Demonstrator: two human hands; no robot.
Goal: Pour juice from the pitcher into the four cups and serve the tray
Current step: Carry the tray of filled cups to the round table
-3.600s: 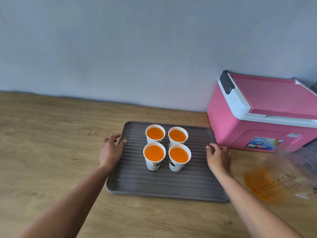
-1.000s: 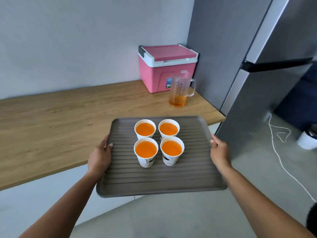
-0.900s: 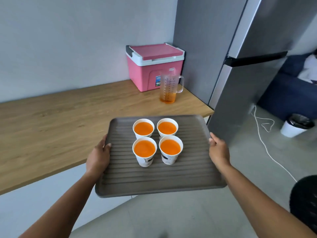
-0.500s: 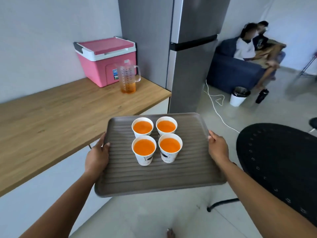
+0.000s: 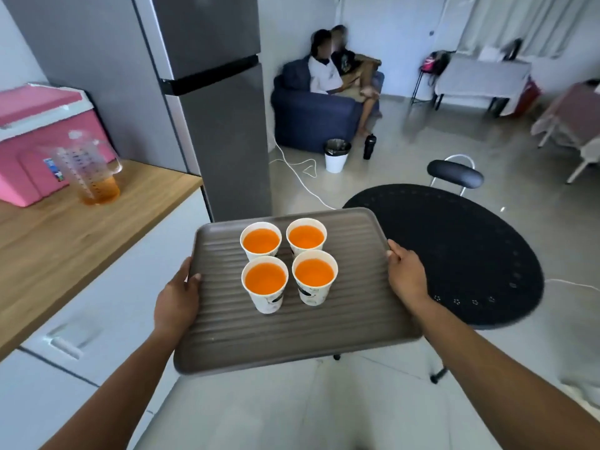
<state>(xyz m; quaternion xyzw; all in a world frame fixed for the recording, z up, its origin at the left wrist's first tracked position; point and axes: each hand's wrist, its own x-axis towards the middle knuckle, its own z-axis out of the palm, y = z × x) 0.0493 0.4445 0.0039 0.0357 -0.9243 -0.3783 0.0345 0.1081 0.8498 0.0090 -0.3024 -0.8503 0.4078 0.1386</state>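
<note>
The tray [image 5: 292, 336] is up in the air, off the counter [image 5: 48, 241], held flat by a person. The left hand [image 5: 177, 300] grips the left edge and the right hand [image 5: 406, 274] grips the right edge. Each thumb lies on top of the rim. The other fingers go under the tray, so I cannot tell how they lie.

Four cups [image 5: 264, 282] stand close together in a square near the middle of the tray. Each one is full of orange juice almost to the top. The pitcher [image 5: 94, 177] sits on the counter by the pink box [image 5: 29, 151], with only a little juice left in it.

I think the pouring is done and only the serving is left. Two people sit on the sofa [image 5: 311, 125] across the room.

A lot could go wrong. The cups are so full that one small tip of the tray could slop juice over. A quick step or a sudden stop could make the cups slide or fall. The black table [image 5: 470, 254] is just beside the right hand, so the tray could bump it. A white cord [image 5: 302, 177] lies on the floor on the way to the sofa, and a foot could catch on it.
</note>
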